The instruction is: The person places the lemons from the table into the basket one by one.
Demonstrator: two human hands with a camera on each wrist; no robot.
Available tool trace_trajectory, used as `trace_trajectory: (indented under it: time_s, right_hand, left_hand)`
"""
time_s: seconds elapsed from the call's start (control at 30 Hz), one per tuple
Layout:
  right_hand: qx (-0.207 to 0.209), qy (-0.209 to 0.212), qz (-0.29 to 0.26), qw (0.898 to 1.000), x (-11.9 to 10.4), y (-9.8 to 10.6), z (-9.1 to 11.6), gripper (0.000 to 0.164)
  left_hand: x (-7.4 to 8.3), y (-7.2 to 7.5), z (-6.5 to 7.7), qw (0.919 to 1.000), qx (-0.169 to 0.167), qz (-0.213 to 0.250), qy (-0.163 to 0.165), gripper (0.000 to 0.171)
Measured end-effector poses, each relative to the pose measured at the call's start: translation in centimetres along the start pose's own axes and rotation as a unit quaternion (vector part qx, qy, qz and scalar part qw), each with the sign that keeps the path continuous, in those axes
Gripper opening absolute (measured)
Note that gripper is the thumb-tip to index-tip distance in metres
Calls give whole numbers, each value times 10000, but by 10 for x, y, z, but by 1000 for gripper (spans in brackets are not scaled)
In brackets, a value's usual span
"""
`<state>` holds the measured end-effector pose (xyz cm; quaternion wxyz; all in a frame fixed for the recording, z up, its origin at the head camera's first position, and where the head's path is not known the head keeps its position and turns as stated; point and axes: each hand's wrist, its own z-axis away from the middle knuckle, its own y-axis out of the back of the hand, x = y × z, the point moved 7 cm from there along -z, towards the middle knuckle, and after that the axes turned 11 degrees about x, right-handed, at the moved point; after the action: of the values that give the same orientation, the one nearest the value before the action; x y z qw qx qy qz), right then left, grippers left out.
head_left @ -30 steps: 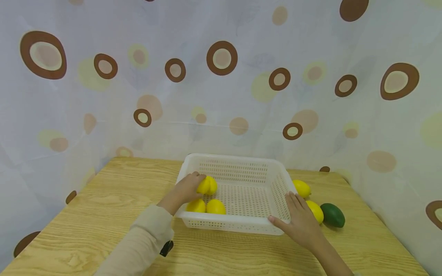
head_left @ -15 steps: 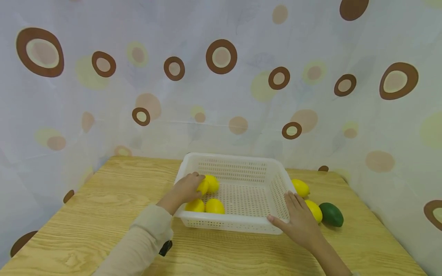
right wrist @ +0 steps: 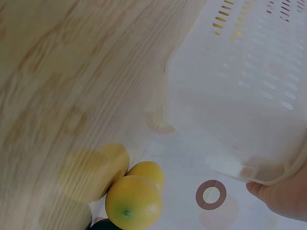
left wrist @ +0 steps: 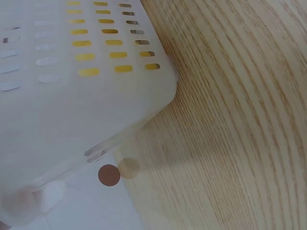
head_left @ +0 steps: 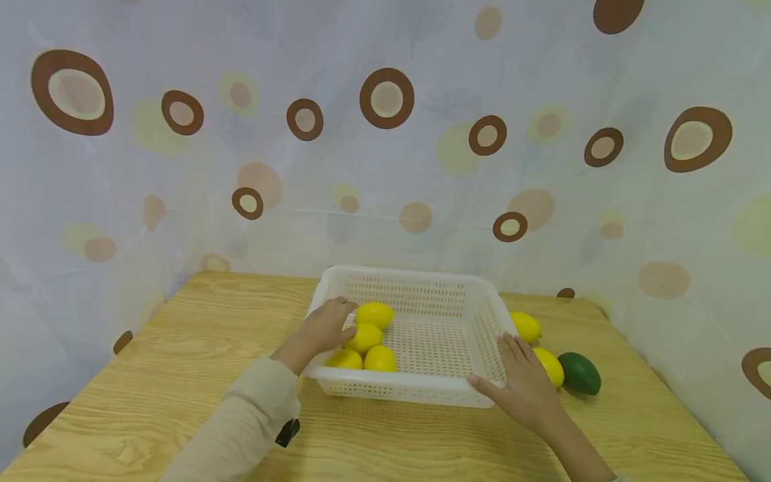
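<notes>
A white plastic basket [head_left: 409,383] with slotted walls sits on the table, several yellow lemons grouped at its left end. Over the left rim reaches my left hand [head_left: 325,327], its fingers loosely spread beside a lemon [head_left: 364,339] and holding nothing. Another lemon [head_left: 375,315] lies just behind that one. My right hand [head_left: 523,381] rests on the basket's right front corner, fingers straight along the side rim and thumb at the front rim. In the right wrist view, part of this hand [right wrist: 283,197] shows at the rim. The left wrist view shows the basket wall [left wrist: 86,110], lemons yellow through its slots.
Right of the basket, two lemons [head_left: 526,327] and a dark green fruit [head_left: 579,373] lie on the wooden table [head_left: 181,348]. A small black object [head_left: 288,432] shows below the left sleeve. A patterned curtain [head_left: 385,167] hangs behind.
My left hand has let go of a lemon, which now lies in the basket with the others. The lemon behind it has shifted back and to the right. My right hand has stayed put.
</notes>
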<state>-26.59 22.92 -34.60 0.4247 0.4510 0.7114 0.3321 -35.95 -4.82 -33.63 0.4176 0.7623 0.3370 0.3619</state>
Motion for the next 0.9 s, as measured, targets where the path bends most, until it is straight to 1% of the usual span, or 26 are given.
trace_trajectory:
  time_s: [0.13,0.27,0.37,0.53,0.6,0.77,0.9]
  right_hand:
    - [-20,-14,-13,10000,1,-1,0,94]
    - [-6,7,2,10000,1,-2,0,94]
    - [37,27,7,10000,2,-2,0,94]
    - [49,24,11,10000,2,-2,0,94]
    - [47,23,16,10000,2,-2,0,94]
    - [58,18,15,10000,1,-1,0,94]
    - [45,22,25,10000,0,0,0,94]
  left_hand:
    - [2,2,2,9998,135,122,-99,42]
    - [4,7,4,9991,301,267,-122,41]
    - [4,9,5,9984,440,357,-59,44]
    - [1,11,11,9972,612,417,83,54]
    - [1,12,13,9966,705,425,90,55]
    - [1,16,18,9943,960,465,47,52]
    - [2,19,22,9935,1028,483,31,50]
